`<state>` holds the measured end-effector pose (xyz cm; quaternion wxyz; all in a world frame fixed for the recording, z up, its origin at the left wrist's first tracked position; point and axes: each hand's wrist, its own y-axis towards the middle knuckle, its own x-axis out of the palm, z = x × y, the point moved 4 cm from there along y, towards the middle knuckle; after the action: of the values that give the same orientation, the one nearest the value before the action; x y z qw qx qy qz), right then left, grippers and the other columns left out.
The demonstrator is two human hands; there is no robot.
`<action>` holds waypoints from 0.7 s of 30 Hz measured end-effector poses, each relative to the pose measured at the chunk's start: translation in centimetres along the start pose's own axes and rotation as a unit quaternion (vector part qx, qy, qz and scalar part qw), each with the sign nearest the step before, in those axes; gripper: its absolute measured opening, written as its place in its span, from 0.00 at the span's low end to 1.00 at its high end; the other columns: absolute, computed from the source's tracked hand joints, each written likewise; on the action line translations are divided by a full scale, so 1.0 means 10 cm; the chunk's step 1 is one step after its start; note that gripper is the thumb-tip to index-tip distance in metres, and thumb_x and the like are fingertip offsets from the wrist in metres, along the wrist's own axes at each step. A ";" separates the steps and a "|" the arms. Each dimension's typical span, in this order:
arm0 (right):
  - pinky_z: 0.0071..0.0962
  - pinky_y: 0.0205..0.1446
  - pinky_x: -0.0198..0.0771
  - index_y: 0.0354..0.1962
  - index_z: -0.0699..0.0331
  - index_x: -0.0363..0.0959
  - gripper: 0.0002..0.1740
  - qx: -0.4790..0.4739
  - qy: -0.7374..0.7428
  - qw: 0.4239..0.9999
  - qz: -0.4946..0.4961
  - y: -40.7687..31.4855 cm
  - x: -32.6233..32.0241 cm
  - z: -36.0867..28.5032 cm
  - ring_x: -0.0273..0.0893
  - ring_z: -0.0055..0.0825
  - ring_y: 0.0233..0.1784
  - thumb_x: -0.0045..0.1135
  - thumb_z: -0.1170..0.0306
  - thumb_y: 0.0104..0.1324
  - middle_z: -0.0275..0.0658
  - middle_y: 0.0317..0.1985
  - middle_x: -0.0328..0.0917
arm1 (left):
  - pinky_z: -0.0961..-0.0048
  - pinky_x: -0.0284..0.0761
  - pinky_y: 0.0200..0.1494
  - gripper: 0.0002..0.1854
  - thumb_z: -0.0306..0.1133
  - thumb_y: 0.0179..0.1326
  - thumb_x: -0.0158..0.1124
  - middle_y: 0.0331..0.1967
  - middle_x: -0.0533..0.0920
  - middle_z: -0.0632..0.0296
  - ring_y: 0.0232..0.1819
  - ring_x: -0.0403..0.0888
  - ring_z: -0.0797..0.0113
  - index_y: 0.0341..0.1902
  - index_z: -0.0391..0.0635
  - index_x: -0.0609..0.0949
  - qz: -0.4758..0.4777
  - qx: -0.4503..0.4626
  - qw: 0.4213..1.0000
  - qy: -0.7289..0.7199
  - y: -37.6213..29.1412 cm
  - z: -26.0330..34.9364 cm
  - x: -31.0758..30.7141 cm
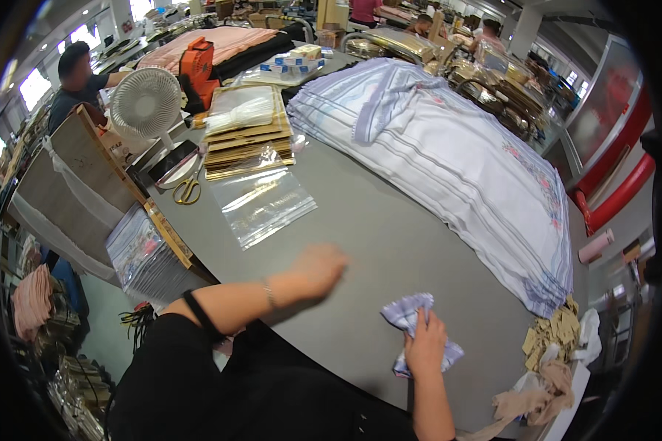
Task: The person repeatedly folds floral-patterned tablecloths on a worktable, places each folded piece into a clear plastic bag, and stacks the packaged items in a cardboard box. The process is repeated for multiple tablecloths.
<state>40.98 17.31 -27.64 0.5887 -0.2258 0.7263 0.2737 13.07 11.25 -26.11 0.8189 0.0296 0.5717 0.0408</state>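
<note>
A small bunched lavender-and-white cloth [408, 315] is gripped in my right hand [427, 342], low over the grey table [364, 242]. Its fringed edges stick out above and below the fingers. My left hand [321, 269] is blurred above the middle of the table, and whether its fingers are closed cannot be made out. Beyond it lies a clear plastic zip bag [270, 204] bearing faint writing. Across the table, a large stack of white cloths [447, 138] with lavender borders and printed flowers has its near edge facing me.
Gold-handled scissors [187, 191], a phone [174, 160] and a white fan [146, 105] stand left. Packaged stacks [248, 149] sit behind the bag. Cardboard tags [551, 336] and a beige cloth [546, 391] are at the right edge. Bagged cloths [149, 264] rest beside the table; a person [77, 82] is beyond.
</note>
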 end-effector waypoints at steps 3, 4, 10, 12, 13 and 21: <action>0.47 0.58 0.63 0.59 0.66 0.66 0.35 0.001 0.005 1.000 0.025 -0.02 0.01 0.15 0.66 0.49 0.57 0.67 0.70 0.52 0.50 0.57 0.67 | 0.57 0.73 0.49 0.08 0.31 0.57 0.58 0.38 0.77 0.49 0.45 0.75 0.47 0.35 0.39 0.78 0.115 -0.172 0.970 0.124 -0.36 -0.81 -0.41; 0.47 0.57 0.64 0.58 0.66 0.66 0.35 -0.002 0.008 1.000 0.028 -0.03 0.02 0.16 0.67 0.49 0.57 0.67 0.71 0.52 0.50 0.56 0.68 | 0.57 0.74 0.49 0.06 0.28 0.57 0.56 0.37 0.77 0.50 0.45 0.75 0.48 0.34 0.40 0.78 0.166 -0.213 0.958 0.095 -0.45 -1.02 -0.50; 0.46 0.56 0.66 0.59 0.64 0.67 0.35 0.000 0.002 0.999 0.047 0.02 0.07 0.11 0.67 0.47 0.56 0.67 0.69 0.52 0.48 0.56 0.69 | 0.59 0.75 0.50 0.08 0.25 0.55 0.57 0.42 0.78 0.52 0.48 0.76 0.51 0.39 0.40 0.78 0.015 -0.187 0.962 0.196 -0.39 -1.44 -0.28; 0.45 0.56 0.66 0.58 0.65 0.67 0.35 -0.004 0.001 0.998 0.057 0.02 0.05 0.09 0.67 0.47 0.56 0.67 0.68 0.52 0.48 0.56 0.69 | 0.60 0.75 0.51 0.08 0.25 0.54 0.57 0.42 0.78 0.52 0.48 0.77 0.51 0.38 0.40 0.78 -0.014 -0.203 0.963 0.178 -0.33 -1.48 -0.30; 0.45 0.56 0.66 0.58 0.65 0.67 0.35 -0.007 0.003 0.998 0.058 0.01 0.05 0.09 0.68 0.47 0.56 0.67 0.68 0.52 0.48 0.56 0.69 | 0.61 0.75 0.51 0.08 0.24 0.54 0.57 0.42 0.78 0.51 0.48 0.77 0.50 0.38 0.40 0.78 -0.033 -0.213 0.959 0.182 -0.31 -1.50 -0.35; 0.43 0.57 0.66 0.57 0.69 0.67 0.32 0.050 0.033 0.997 0.054 -0.20 0.02 0.35 0.67 0.51 0.53 0.65 0.67 0.55 0.53 0.55 0.69 | 0.56 0.74 0.43 0.14 0.20 0.49 0.57 0.36 0.77 0.50 0.40 0.76 0.48 0.41 0.41 0.78 0.277 -0.113 0.945 0.134 -0.36 -0.86 -0.95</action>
<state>44.82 18.12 -28.61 0.5593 -0.1658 0.7692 0.2609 1.84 6.74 -20.58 0.6891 0.0882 0.6373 0.3336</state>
